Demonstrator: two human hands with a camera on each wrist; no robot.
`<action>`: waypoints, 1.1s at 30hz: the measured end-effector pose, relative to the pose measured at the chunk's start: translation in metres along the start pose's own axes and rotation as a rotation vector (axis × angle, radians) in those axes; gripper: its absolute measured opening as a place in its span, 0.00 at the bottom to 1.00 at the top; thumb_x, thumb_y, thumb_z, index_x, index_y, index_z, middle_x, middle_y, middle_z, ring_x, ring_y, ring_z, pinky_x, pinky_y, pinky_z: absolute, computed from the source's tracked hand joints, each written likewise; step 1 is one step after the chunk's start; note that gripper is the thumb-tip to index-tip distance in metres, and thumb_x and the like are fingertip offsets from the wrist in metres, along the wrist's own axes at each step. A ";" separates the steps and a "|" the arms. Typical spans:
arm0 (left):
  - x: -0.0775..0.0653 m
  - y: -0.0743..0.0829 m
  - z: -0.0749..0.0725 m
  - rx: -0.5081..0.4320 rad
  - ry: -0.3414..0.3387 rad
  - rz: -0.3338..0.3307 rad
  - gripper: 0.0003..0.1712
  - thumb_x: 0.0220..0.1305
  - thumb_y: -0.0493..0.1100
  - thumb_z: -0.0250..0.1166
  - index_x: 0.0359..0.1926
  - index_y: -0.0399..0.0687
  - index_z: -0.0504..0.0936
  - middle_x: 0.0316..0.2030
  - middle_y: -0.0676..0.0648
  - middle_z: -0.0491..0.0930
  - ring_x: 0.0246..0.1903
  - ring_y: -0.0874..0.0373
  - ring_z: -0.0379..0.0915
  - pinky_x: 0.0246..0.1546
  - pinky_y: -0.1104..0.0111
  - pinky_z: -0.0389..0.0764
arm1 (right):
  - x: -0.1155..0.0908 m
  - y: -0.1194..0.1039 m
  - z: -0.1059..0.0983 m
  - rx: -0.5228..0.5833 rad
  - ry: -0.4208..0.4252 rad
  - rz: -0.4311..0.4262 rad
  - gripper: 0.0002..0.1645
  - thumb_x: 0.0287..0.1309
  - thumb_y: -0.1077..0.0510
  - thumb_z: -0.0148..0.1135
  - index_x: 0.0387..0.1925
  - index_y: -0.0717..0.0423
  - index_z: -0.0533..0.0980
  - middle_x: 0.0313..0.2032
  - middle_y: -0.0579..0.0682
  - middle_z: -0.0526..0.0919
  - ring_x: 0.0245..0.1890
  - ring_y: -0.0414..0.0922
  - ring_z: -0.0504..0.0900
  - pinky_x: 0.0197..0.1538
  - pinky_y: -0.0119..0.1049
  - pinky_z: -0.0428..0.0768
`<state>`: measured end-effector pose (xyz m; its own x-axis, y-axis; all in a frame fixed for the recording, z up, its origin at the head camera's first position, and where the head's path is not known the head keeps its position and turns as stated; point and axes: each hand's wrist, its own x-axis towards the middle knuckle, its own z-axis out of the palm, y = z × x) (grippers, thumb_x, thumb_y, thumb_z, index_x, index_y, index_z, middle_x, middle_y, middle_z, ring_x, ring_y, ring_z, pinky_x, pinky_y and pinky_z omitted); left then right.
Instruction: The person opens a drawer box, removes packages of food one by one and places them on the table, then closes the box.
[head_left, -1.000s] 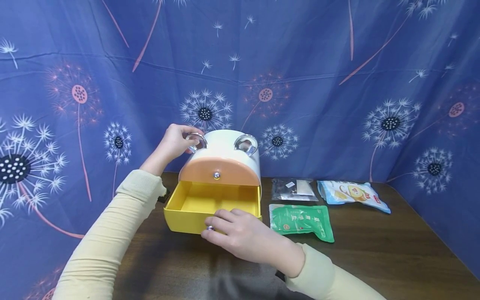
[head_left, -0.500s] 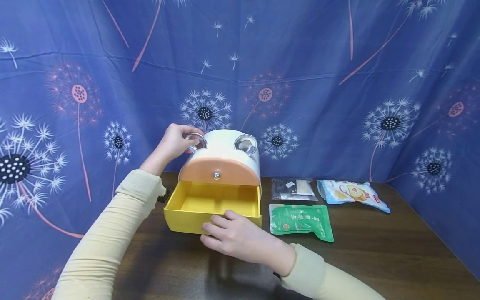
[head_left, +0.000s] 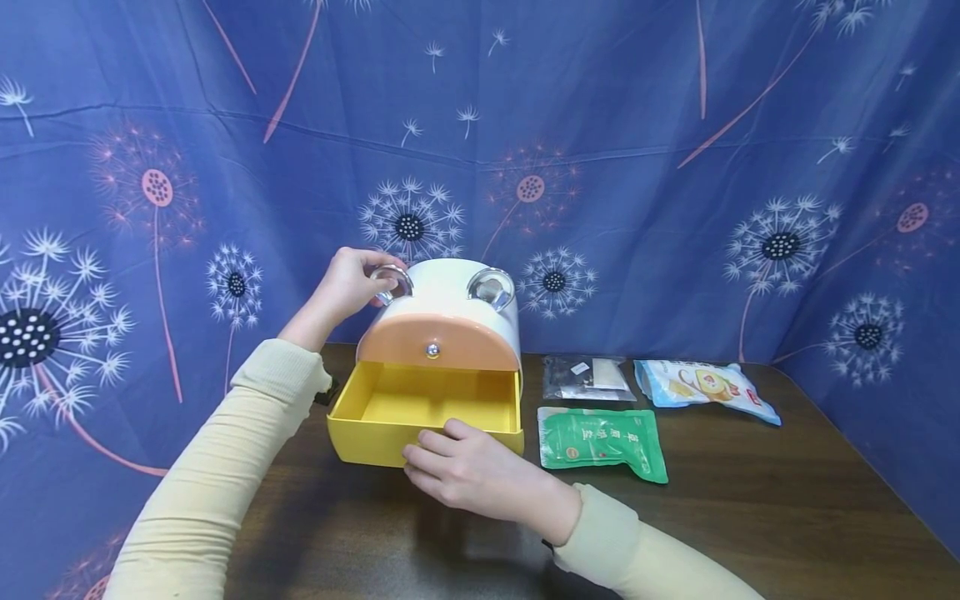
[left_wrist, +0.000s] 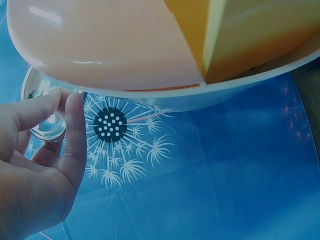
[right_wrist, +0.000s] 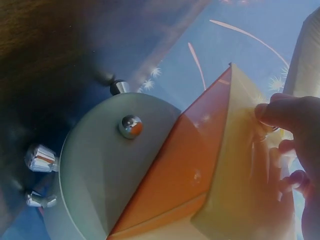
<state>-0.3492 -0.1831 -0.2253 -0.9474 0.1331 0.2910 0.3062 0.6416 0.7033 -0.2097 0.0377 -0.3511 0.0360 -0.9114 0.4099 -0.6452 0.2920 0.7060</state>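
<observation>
A white, rounded box (head_left: 447,279) with an orange front flap (head_left: 397,337) stands on the table, its yellow drawer (head_left: 367,442) pulled out and bare inside. At its upper left, my left hand (head_left: 352,283) pinches a silver ring-shaped ear (left_wrist: 50,131) between thumb and fingers. My right hand (head_left: 480,471) is at the drawer front with bent fingers. In the right wrist view, the drawer knob (right_wrist: 275,129) peeks out between thumb and forefinger, mostly hidden by them.
Right of the box lie a green food packet (head_left: 600,442), a clear bag with dark contents (head_left: 566,383) and a light blue snack packet (head_left: 705,387). A blue dandelion-print curtain (head_left: 637,192) hangs behind the dark wooden table (head_left: 735,500). A second silver ear (head_left: 492,289) tops the box's right side.
My right hand has shifted slightly at the drawer front, and its fingers now cover the knob that showed between them before. The left hand and the drawer have stayed put.
</observation>
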 end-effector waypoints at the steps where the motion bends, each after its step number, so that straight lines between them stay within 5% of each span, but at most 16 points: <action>1: 0.000 0.000 0.000 0.000 0.003 0.001 0.16 0.61 0.35 0.64 0.50 0.47 0.82 0.46 0.43 0.81 0.34 0.53 0.79 0.28 0.65 0.84 | 0.000 0.000 0.000 -0.008 0.005 -0.006 0.21 0.70 0.61 0.38 0.46 0.44 0.79 0.46 0.41 0.78 0.45 0.41 0.74 0.38 0.30 0.69; 8: 0.001 -0.001 0.001 0.001 0.013 0.012 0.15 0.61 0.35 0.64 0.50 0.45 0.82 0.46 0.42 0.81 0.34 0.52 0.79 0.33 0.58 0.84 | 0.005 0.007 -0.010 -0.051 0.077 -0.025 0.26 0.70 0.63 0.35 0.41 0.41 0.82 0.43 0.40 0.80 0.43 0.39 0.75 0.35 0.28 0.70; 13: 0.000 -0.001 0.001 0.001 0.017 0.012 0.15 0.60 0.35 0.64 0.50 0.44 0.82 0.46 0.42 0.81 0.34 0.53 0.79 0.28 0.64 0.84 | 0.008 0.011 -0.018 -0.048 0.078 -0.020 0.23 0.69 0.62 0.40 0.40 0.41 0.82 0.42 0.39 0.80 0.43 0.39 0.75 0.35 0.27 0.71; 21: -0.002 0.001 0.000 -0.005 0.011 0.026 0.15 0.60 0.34 0.64 0.49 0.44 0.83 0.41 0.41 0.82 0.32 0.53 0.79 0.24 0.68 0.83 | 0.000 0.009 0.012 -0.029 0.100 0.007 0.28 0.71 0.64 0.33 0.40 0.43 0.82 0.43 0.40 0.81 0.43 0.40 0.76 0.38 0.30 0.71; 33: -0.002 0.001 0.000 -0.005 -0.003 0.014 0.16 0.61 0.35 0.63 0.51 0.44 0.82 0.44 0.42 0.82 0.36 0.52 0.79 0.26 0.68 0.83 | -0.004 0.017 0.024 -0.012 0.017 0.059 0.12 0.63 0.59 0.56 0.43 0.44 0.82 0.46 0.40 0.81 0.46 0.41 0.74 0.40 0.31 0.69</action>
<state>-0.3471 -0.1830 -0.2252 -0.9433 0.1439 0.2990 0.3196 0.6361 0.7023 -0.2388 0.0390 -0.3548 0.0111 -0.8873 0.4610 -0.6377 0.3488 0.6868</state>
